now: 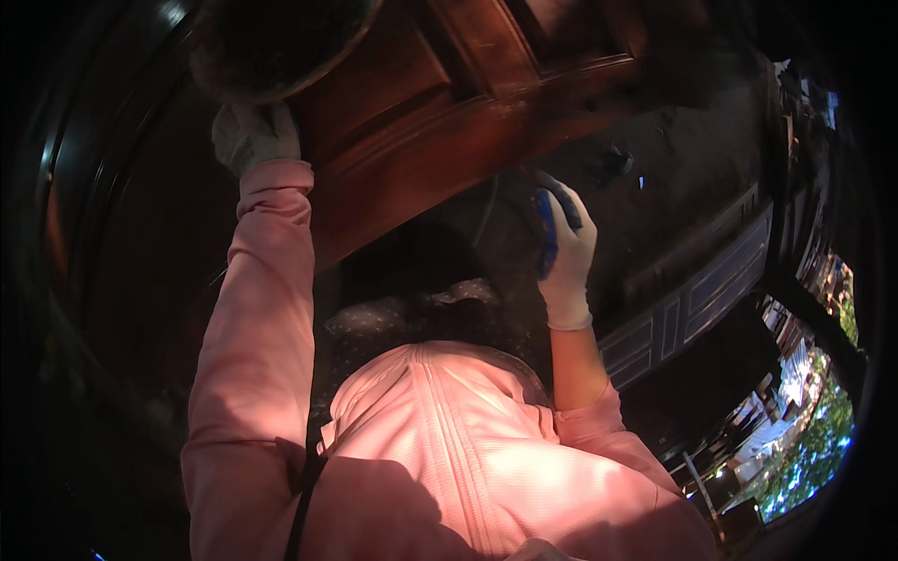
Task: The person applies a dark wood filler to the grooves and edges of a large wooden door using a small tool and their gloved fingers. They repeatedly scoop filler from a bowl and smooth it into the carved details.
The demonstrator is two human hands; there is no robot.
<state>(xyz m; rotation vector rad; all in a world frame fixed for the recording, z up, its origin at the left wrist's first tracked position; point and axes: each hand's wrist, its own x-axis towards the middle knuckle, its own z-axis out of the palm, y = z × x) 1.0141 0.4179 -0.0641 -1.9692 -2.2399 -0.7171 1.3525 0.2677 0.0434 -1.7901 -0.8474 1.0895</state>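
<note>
A glossy reddish-brown panelled wooden piece [402, 140], like a door, slants across the space in front of me. My left hand [254, 138], in a whitish glove, is up against it at the left. Its fingertips are hidden by a dark rounded thing [281, 47] at the top, whose kind I cannot make out. My right hand [568, 248], also gloved, is held just off the lower edge of the wood. Its fingers are bent around, with blue on the palm side; whether this is glove coating or a held thing is unclear.
Another panelled wooden piece [687, 290] lies low on the right. A small dark object [615, 162] rests on the shaded floor beyond my right hand. Bright clutter and greenery [814, 439] show at the far right. Dark glossy edges [56, 168] rise on the left.
</note>
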